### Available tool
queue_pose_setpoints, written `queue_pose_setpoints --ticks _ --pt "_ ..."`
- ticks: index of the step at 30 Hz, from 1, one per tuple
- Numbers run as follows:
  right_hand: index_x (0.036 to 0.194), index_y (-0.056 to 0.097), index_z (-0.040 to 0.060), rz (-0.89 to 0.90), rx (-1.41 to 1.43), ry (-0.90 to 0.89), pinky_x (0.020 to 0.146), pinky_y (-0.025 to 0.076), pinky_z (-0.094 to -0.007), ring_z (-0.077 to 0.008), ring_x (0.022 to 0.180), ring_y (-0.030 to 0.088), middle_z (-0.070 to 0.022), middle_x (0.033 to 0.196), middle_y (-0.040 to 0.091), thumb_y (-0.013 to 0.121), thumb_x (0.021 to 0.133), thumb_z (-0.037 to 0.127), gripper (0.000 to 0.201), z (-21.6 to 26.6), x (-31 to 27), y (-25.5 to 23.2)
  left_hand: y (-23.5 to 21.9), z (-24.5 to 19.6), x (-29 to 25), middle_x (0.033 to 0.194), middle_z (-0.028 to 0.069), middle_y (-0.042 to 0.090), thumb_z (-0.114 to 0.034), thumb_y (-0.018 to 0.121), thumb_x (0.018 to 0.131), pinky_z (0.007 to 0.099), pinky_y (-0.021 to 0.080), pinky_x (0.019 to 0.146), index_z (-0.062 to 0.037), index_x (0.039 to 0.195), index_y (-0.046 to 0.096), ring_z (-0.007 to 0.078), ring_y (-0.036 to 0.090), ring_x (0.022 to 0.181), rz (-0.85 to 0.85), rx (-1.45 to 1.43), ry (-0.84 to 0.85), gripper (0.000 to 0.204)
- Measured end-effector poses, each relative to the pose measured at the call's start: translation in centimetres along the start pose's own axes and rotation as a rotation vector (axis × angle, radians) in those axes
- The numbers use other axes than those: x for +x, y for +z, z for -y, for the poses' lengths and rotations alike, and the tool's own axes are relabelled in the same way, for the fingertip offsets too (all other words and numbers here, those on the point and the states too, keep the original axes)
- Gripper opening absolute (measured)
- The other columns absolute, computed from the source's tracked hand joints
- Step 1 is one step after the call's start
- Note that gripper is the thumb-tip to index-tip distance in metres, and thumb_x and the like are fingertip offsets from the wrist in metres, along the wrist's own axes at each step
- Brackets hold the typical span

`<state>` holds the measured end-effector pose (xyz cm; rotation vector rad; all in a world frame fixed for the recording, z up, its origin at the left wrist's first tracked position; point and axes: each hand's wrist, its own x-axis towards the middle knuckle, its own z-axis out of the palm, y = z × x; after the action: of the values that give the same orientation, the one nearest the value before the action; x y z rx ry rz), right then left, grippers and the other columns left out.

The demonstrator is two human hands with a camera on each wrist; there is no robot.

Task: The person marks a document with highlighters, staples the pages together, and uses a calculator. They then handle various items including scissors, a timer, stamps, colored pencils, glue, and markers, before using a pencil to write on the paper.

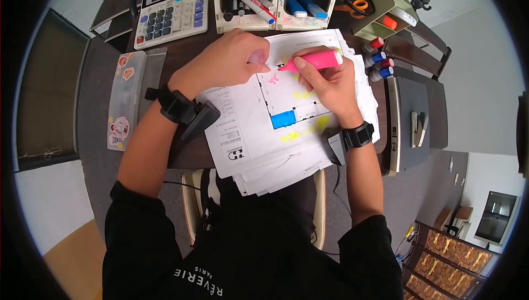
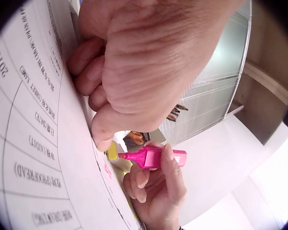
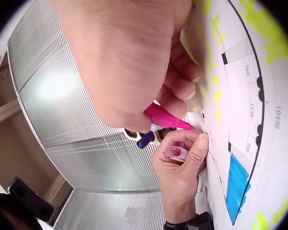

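My right hand (image 1: 330,82) holds a pink highlighter (image 1: 317,60) between thumb and fingers, uncapped, its tip pointing left just over the top sheet. The left hand (image 1: 234,60) rests on the paper (image 1: 231,134) to the left of that tip, fingers curled round a translucent pink cap (image 3: 176,153). Small pink strokes (image 1: 274,78) mark the printed plan below the tip. Yellow handwriting (image 1: 297,136) and a blue filled block (image 1: 284,120) also show on it. In the left wrist view, a small yellow piece (image 2: 113,151) appears behind the highlighter tip (image 2: 122,155).
A calculator (image 1: 173,11) and a clear sticker-covered case (image 1: 124,101) lie on the left. Behind the papers stands a white pen organizer (image 1: 248,24) full of markers. Several capped bottles (image 1: 380,60) and a dark flat machine (image 1: 416,118) are on the right.
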<state>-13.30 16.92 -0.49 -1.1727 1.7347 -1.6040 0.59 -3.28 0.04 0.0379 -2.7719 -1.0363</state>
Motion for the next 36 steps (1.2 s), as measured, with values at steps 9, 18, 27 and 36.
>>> queue_pose_setpoints --ticks 9,18,27,36 --pt "0.106 0.070 -0.0048 0.052 0.187 -0.079 0.052 0.048 -0.0246 -0.0091 0.058 0.059 -0.0066 0.087 0.072 0.071 0.095 0.011 0.018 0.4 -0.3 -0.4 -0.1 -0.2 0.0 0.078 0.0185 0.067 -0.015 0.080 0.081 0.0378 0.051 0.068 0.0011 0.087 0.065 0.0336 0.066 0.074 -0.004 0.024 0.007 0.022" --pt "0.121 0.054 -0.0069 0.195 0.492 -0.266 0.051 0.043 -0.0255 -0.0137 0.052 0.054 -0.0128 0.077 0.063 0.060 0.100 0.017 0.032 0.5 -0.3 -2.0 0.1 0.0 0.0 0.079 0.0193 0.067 -0.014 0.078 0.082 0.0381 0.051 0.069 0.0016 0.086 0.064 0.0333 0.065 0.073 -0.015 -0.001 0.020 0.021" --pt "0.123 0.052 -0.0056 0.162 0.637 -0.296 0.059 0.045 -0.0296 -0.0195 0.064 0.058 -0.0166 0.091 0.062 0.068 0.092 0.028 0.048 0.9 -0.2 -3.9 -0.1 -0.5 -0.1 0.076 0.0186 0.065 -0.012 0.078 0.082 0.0362 0.050 0.067 0.0018 0.085 0.063 0.0314 0.065 0.073 -0.005 0.010 -0.013 0.020" --pt "0.107 0.066 -0.0049 -0.120 0.615 -0.241 0.048 0.035 -0.0266 -0.0107 0.045 0.043 -0.0047 0.057 0.056 0.049 0.107 0.038 0.046 -0.1 -0.3 -4.4 0.0 -0.5 -0.1 0.076 0.0180 0.065 -0.012 0.079 0.082 0.0354 0.049 0.066 0.0016 0.085 0.063 0.0311 0.064 0.072 -0.018 0.018 0.017 0.020"
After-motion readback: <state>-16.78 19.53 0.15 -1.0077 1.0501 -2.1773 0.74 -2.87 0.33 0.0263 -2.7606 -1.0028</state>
